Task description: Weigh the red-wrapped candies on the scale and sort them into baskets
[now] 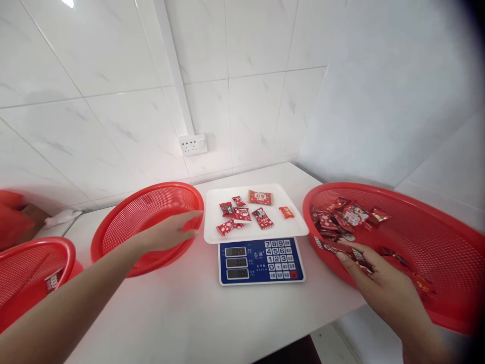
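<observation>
My left hand (pixel 170 233) reaches over the front right part of a red plastic basket (pixel 113 215), close to the scale's white tray (pixel 210 215). Its fingers are stretched out and apart, with nothing in them. On the tray lie several wrapped snacks, among them a flat red and tan packet (pixel 260 197) and a small orange-red one (pixel 286 212). At the right, my right hand (pixel 386 288) pinches a dark red snack packet (pixel 346 253) at the near rim of a second red basket (pixel 447 215). More red packets (pixel 354 213) lie inside that basket.
The blue keypad panel of the scale (pixel 261 261) faces me on the white table (pixel 182 313). A third red basket (pixel 68 247) stands at the lower left, under my left forearm. A tiled wall with a socket (pixel 193 145) rises behind.
</observation>
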The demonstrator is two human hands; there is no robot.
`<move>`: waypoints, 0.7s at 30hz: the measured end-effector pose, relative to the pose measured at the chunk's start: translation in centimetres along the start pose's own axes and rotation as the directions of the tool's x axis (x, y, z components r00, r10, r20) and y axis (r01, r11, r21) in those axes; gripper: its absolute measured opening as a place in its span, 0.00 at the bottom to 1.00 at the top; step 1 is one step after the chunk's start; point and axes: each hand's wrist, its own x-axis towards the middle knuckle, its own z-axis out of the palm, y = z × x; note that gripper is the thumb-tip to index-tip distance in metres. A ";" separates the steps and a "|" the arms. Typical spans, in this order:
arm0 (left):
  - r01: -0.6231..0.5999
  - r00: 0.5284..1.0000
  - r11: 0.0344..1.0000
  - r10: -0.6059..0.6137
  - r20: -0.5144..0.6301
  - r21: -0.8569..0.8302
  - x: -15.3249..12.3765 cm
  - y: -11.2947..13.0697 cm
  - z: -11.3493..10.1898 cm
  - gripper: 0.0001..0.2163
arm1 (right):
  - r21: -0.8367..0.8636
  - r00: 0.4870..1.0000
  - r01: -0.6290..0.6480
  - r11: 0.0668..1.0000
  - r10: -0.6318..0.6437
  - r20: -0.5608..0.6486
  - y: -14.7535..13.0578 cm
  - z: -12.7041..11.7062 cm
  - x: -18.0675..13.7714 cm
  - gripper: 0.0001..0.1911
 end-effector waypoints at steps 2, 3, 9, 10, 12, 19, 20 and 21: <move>-0.095 0.994 0.996 0.095 -0.048 0.005 2.7 1.9 0.1 0.24 | -0.001 1.000 0.007 1.000 -0.007 0.000 0.1 0.0 0.1 0.25; -0.125 0.991 0.992 0.125 -0.035 0.013 4.4 2.8 0.2 0.26 | 0.001 1.000 0.013 1.000 -0.013 0.000 0.3 0.1 0.2 0.25; -0.154 0.987 0.986 0.150 0.063 0.066 12.6 6.0 1.1 0.26 | 0.059 0.996 0.091 0.994 -0.089 -0.024 1.5 0.4 0.5 0.23; -0.146 0.988 0.987 0.141 0.061 0.070 13.2 6.1 1.2 0.22 | 0.066 0.995 0.097 0.993 -0.095 -0.024 1.6 0.4 0.5 0.23; -0.122 0.992 0.990 0.119 0.047 0.070 13.5 5.8 1.2 0.17 | 0.067 0.995 0.095 0.993 -0.094 -0.020 1.6 0.3 0.5 0.23; 0.083 0.995 0.990 -0.076 -0.060 0.118 8.3 1.1 -2.4 0.14 | 0.038 0.994 0.109 0.993 -0.109 -0.014 2.0 0.5 0.8 0.24; 0.118 0.990 0.984 -0.107 -0.086 0.134 7.4 0.5 -3.0 0.14 | 0.032 0.992 0.123 0.992 -0.122 -0.023 2.2 0.6 0.8 0.23; 0.143 0.986 0.978 -0.127 -0.112 0.149 6.6 0.2 -3.4 0.14 | 0.024 0.991 0.135 0.991 -0.134 -0.027 2.3 0.7 0.9 0.23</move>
